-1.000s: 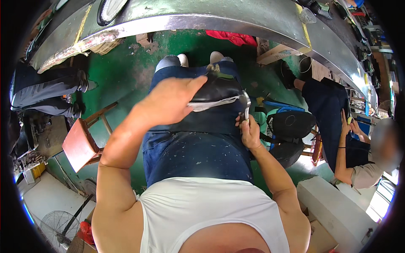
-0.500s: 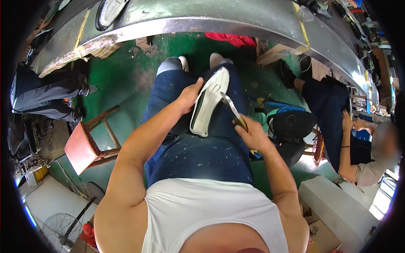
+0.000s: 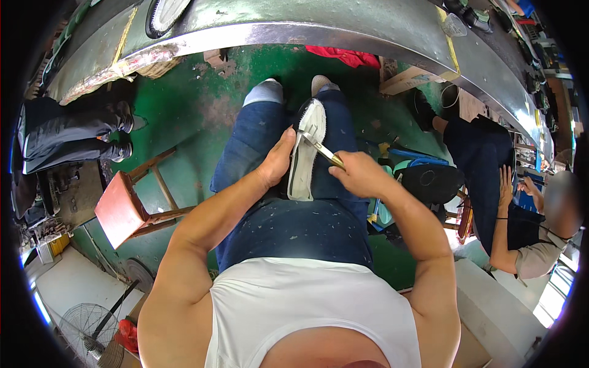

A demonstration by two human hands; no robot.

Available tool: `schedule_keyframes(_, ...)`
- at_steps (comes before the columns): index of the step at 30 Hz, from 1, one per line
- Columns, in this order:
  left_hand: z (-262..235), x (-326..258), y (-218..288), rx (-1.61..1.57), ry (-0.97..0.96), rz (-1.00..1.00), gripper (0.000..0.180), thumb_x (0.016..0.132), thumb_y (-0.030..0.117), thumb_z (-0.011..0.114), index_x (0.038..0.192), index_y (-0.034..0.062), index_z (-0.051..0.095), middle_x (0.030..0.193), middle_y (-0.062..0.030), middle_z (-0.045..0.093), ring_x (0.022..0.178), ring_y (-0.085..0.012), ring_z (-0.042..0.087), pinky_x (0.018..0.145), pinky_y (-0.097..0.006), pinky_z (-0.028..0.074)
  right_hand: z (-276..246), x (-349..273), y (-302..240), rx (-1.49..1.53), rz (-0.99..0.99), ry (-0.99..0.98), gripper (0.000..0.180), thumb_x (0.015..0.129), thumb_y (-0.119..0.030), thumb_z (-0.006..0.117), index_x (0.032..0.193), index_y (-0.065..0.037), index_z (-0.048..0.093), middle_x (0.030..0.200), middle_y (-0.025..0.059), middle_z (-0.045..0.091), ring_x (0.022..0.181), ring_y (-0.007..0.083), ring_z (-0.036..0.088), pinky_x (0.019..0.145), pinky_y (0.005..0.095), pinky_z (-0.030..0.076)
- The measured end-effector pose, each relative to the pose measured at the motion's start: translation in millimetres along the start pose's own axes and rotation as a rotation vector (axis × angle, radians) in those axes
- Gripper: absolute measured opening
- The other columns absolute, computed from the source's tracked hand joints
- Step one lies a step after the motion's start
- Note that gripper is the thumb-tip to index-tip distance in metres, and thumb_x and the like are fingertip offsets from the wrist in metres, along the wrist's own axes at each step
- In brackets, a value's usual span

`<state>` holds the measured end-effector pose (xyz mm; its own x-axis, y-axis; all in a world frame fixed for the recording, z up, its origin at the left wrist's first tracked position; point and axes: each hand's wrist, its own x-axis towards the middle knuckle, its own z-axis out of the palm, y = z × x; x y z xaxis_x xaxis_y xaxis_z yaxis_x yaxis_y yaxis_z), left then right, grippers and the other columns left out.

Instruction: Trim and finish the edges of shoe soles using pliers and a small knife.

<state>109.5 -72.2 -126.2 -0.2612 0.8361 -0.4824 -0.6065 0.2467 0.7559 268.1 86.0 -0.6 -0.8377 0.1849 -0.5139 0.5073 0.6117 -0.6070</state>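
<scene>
A shoe upper on its last, sole side up (image 3: 300,175), lies lengthwise over my thighs, toe pointing away from me. Its underside is whitish, with a dark rim along part of the edge. My left hand (image 3: 278,161) grips its left side, thumb along the edge and fingers partly hidden beneath. In my right hand (image 3: 359,173) is a metal-headed tool that looks like lasting pincers (image 3: 321,149). The fingers are closed round its brass-coloured handle. Its silvery head reaches across the shoe's bottom to the left edge, close to my left thumb.
A metal-edged workbench (image 3: 257,34) curves across the front, with another shoe sole (image 3: 165,15) on it. A reddish stool (image 3: 121,210) stands at left, a dark bag (image 3: 432,183) at right. A co-worker (image 3: 478,175) sits further right; another person's legs (image 3: 73,138) show at left.
The pincers' head has shifted from the shoe's right edge to its left edge. The shoe has turned more upright in view, and my right hand has moved slightly up and left.
</scene>
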Motion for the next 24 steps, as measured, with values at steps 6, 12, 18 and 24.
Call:
schedule_keyframes(6,22,5,34,0.117,0.097,0.082,0.069,0.105,0.043,0.048,0.157,0.0035,0.024,0.148,-0.0131,0.046,0.134,-0.0212,0.044,0.113,-0.033,0.034,76,3,7,0.428,0.186,0.316,0.029,0.094,-0.025,0.063,0.106,0.001,0.062,0.086,0.0205,0.067,0.083,0.0383,0.067,0.078,0.0455,0.051)
schedule_keyframes(12,28,14,25,0.161,0.176,0.111,0.066,0.103,0.026,0.057,0.158,0.0063,0.026,0.148,-0.0108,0.048,0.13,-0.0183,0.047,0.11,-0.03,0.037,0,7,13,0.096,0.13,0.067,0.028,0.097,-0.024,0.06,0.103,0.003,0.06,0.082,0.0108,0.067,0.072,0.0176,0.068,0.064,0.038,0.053)
schedule_keyframes(18,29,16,18,0.603,0.257,0.472,0.058,0.101,0.021,0.053,0.154,0.0082,0.034,0.14,-0.0268,0.053,0.128,-0.0351,0.055,0.107,-0.036,0.043,41,17,31,0.942,0.293,0.004,0.024,0.098,-0.025,0.061,0.092,-0.002,0.064,0.075,0.0045,0.065,0.062,0.0098,0.057,0.053,0.027,0.046)
schedule_keyframes(24,27,6,50,1.185,0.14,0.339,0.047,0.1,0.014,0.047,0.147,0.015,0.046,0.119,-0.0223,0.062,0.101,-0.042,0.062,0.092,-0.045,0.051,34,11,57,1.394,0.223,-0.236,0.034,0.102,-0.024,0.058,0.121,0.004,0.056,0.095,0.0086,0.066,0.072,0.0127,0.065,0.049,0.0215,0.049)
